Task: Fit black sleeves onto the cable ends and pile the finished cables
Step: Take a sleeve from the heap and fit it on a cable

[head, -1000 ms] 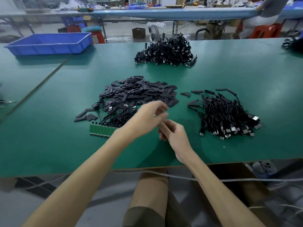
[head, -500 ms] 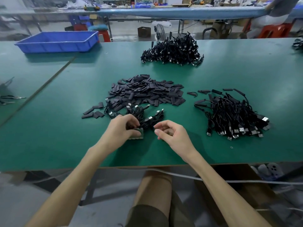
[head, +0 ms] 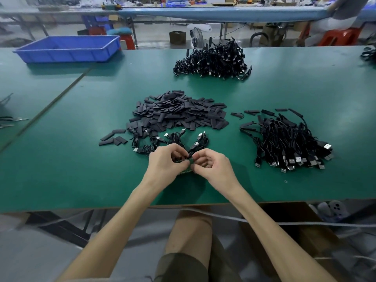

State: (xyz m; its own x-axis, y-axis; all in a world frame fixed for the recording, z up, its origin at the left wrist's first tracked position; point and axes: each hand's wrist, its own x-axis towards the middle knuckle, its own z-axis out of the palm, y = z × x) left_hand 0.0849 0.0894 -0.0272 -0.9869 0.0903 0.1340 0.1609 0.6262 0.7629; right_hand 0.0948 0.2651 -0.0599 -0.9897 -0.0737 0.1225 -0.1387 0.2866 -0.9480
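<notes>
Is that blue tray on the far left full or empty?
Empty, as far as visible: the blue tray shows only bare blue inner walls.

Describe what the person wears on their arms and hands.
Nothing: the left hand and right hand are bare, without gloves, and both forearms are uncovered, with no sleeves or watch. Dark olive shorts show at the lap.

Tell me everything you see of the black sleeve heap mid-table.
The heap of black sleeves is a low, loose mound of short, flattened matte tubes, rubbery-looking, criss-crossed on the green table. A few strays lie apart at its left. Its near edge meets a small bunch of cables. The left hand and right hand, pinching a green strip, do not touch it.
</notes>
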